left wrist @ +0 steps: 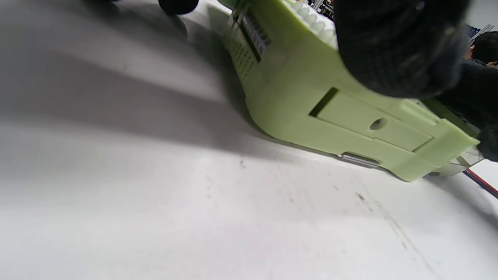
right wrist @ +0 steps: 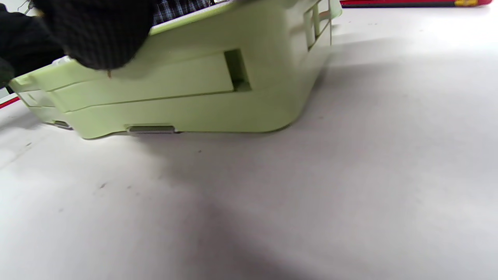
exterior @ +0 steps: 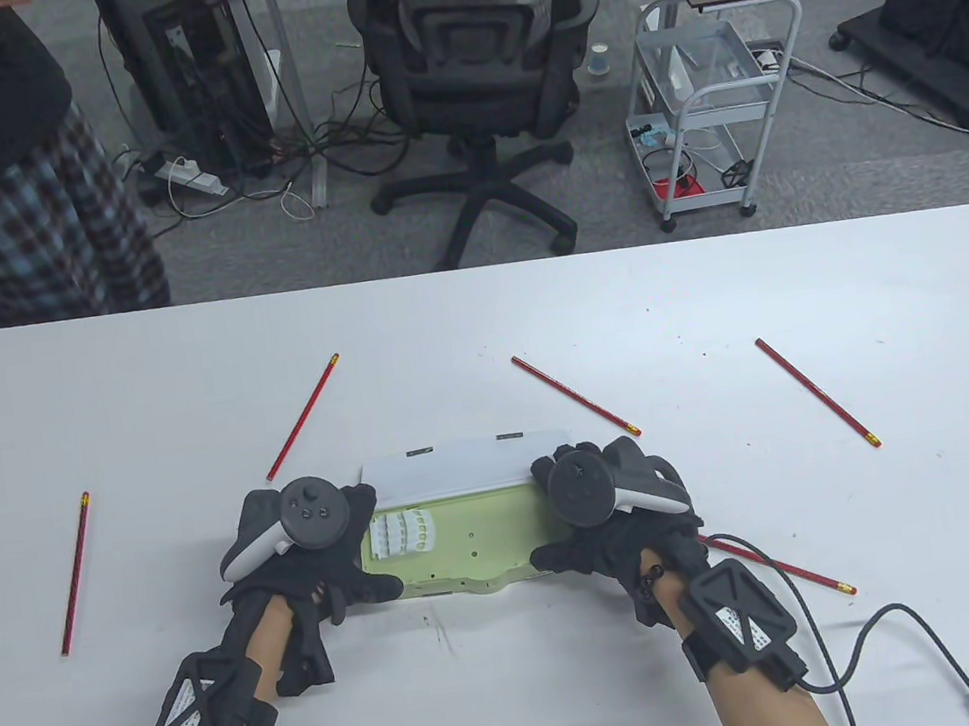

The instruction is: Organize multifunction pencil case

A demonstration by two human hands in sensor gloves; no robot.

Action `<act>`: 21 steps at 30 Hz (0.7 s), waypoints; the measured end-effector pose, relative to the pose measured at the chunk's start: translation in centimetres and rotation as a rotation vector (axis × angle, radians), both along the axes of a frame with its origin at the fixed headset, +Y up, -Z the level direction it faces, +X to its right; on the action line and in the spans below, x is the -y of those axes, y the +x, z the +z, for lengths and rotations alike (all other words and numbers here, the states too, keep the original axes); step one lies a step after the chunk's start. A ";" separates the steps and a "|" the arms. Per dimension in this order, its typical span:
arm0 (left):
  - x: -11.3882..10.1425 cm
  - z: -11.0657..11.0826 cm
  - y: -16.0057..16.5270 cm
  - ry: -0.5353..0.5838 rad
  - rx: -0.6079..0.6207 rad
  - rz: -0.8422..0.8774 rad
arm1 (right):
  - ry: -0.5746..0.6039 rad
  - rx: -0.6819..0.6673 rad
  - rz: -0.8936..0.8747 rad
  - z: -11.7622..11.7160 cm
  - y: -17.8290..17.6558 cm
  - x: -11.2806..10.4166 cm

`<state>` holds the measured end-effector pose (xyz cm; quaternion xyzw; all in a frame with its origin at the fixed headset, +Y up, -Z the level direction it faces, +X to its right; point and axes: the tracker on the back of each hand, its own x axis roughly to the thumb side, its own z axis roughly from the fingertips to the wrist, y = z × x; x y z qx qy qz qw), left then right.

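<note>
Both hands grip case ends, near edge.

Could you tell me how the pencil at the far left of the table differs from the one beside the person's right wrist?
The far-left pencil lies fully in view, running almost straight away from the person; the pencil by the right wrist slants across the table and is partly hidden under the right hand. The far-left one lies well clear of both hands and the green pencil case. Both are red with a gold band at one end.
</note>
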<state>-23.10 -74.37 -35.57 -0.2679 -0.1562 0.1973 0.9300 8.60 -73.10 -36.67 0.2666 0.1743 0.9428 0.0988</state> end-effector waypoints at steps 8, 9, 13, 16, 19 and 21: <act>0.0 -0.1 0.0 0.010 0.009 -0.018 | 0.013 0.001 -0.006 0.0 0.5 -0.8; 0.0 -0.2 0.1 0.008 0.008 -0.016 | 0.022 0.012 -0.026 0.1 0.8 -1.4; 0.1 -0.1 0.1 0.011 0.013 -0.018 | 0.095 0.093 -0.092 0.6 2.5 -4.2; 0.1 -0.1 0.0 0.009 0.010 -0.010 | 0.122 0.167 -0.067 1.0 4.4 -6.1; 0.2 -0.1 0.0 0.005 0.014 -0.011 | 0.186 0.274 -0.022 0.9 6.6 -8.0; 0.1 -0.1 0.0 -0.007 0.019 -0.016 | 0.235 0.353 0.017 0.1 7.9 -9.0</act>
